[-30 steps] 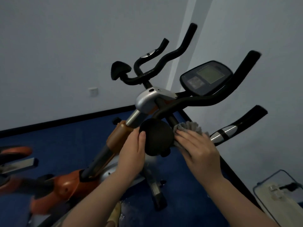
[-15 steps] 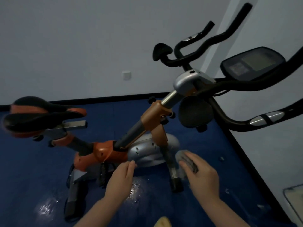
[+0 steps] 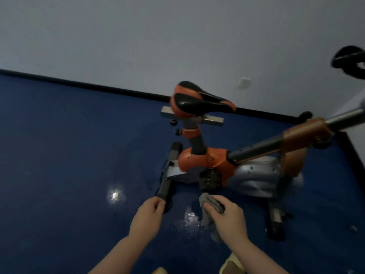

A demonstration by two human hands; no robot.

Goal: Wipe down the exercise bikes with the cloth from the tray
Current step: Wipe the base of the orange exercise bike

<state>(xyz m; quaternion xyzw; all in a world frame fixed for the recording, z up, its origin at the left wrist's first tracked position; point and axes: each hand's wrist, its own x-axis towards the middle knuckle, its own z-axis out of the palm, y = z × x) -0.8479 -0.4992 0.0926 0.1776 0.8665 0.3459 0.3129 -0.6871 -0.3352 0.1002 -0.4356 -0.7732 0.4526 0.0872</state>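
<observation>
An orange, silver and black exercise bike [image 3: 213,161] stands on the blue floor ahead of me. Its black and orange saddle [image 3: 199,102] is at centre, and its handlebar post [image 3: 296,138] runs off to the upper right. My right hand [image 3: 227,218] grips a bunched grey cloth [image 3: 209,206] in front of the bike's lower body, just below the black pedal [image 3: 210,177]. My left hand [image 3: 148,216] hovers near the rear stabiliser bar [image 3: 167,186], fingers curled and holding nothing. No tray is in view.
A black handlebar end [image 3: 349,60] pokes in at the top right. Glossy blue floor [image 3: 69,155] with bright reflections stretches to the left, bounded by a black skirting and a grey wall with a white socket [image 3: 245,83]. My yellow shoes [image 3: 231,264] show at the bottom.
My view swung left and down from the handlebars to the saddle and frame. Both hands came off the round black part and dropped low; the right still holds the cloth.
</observation>
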